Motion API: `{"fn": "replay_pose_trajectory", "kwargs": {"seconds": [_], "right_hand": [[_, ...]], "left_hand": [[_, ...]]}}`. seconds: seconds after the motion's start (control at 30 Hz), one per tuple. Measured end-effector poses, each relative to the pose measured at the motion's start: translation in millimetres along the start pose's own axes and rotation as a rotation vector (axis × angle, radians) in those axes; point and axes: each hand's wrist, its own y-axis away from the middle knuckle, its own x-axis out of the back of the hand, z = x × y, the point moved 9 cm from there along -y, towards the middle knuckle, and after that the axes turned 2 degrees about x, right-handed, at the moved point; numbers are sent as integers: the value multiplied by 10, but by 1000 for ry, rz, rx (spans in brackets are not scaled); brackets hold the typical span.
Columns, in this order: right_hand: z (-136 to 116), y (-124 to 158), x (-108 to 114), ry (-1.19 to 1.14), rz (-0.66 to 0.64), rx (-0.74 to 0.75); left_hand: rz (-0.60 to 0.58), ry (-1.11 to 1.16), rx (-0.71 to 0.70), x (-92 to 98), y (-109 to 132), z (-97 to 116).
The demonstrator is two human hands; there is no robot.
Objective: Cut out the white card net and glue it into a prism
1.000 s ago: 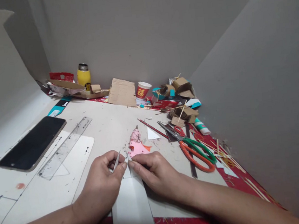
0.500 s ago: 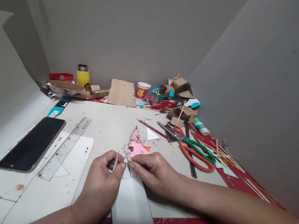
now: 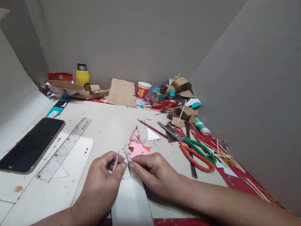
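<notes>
A long strip of folded white card (image 3: 132, 203) runs from the bottom edge up to my hands, with cut, pointed flaps at its far end. My left hand (image 3: 104, 181) pinches one of those flaps between thumb and forefinger; a pale folded edge stands up between its fingers. The fingers of my right hand (image 3: 156, 173) are closed on the flap just to the right, the two thumbs almost meeting. Right behind my fingertips lies a pink glue gun (image 3: 137, 144), its nozzle pointing away and its handle partly hidden.
Scissors (image 3: 196, 151) with orange and green handles lie to the right, near a red pencil (image 3: 153, 128). A phone (image 3: 31, 145) and a clear ruler (image 3: 63, 149) rest at left. Along the wall stand a yellow bottle (image 3: 83, 78), a paper cup (image 3: 143, 90) and cardboard pieces (image 3: 122, 92).
Both hands keep their pinch on the card flaps with hardly any movement. The whole view has shifted very slightly.
</notes>
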Motion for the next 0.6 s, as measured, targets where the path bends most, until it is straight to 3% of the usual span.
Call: {"fn": "replay_pose_trajectory", "kwargs": {"seconds": [0.6], "right_hand": [[-5, -6, -13, 18, -2, 15]], "left_hand": [[16, -18, 8, -3, 10, 10]]}}
